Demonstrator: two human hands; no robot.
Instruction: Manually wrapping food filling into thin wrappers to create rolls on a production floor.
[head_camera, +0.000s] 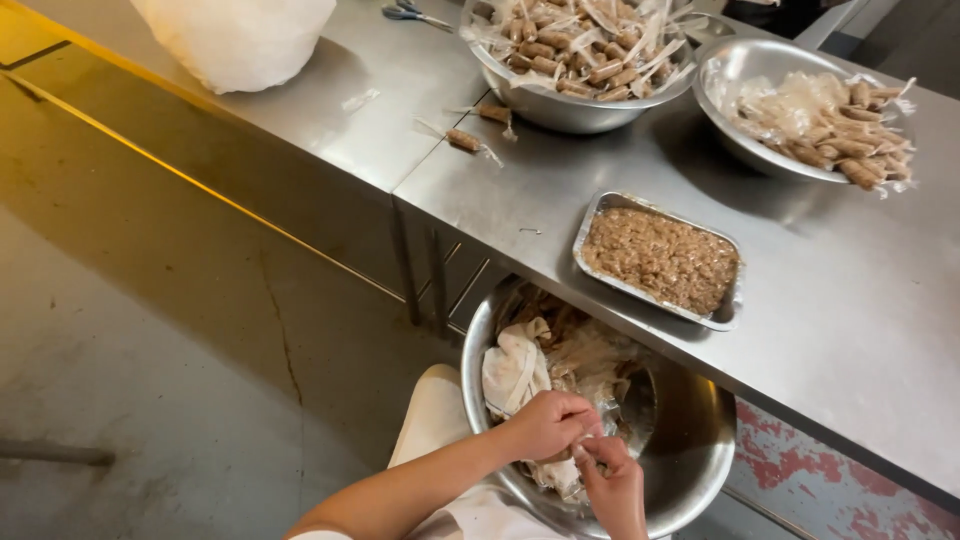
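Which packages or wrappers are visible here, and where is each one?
White plastic bag: far left on the steel counter, bulging, translucent.
Foil tray: counter centre, rectangular, silver, filled with brown mince.
Clear wrappers: crumpled in the lap bowl.
No labels, signs or screens.

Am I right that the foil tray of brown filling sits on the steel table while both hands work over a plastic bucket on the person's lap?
Not quite: the head view shows both hands, left and right, over a steel bowl, not a plastic bucket. The foil tray of filling does sit on the steel table.
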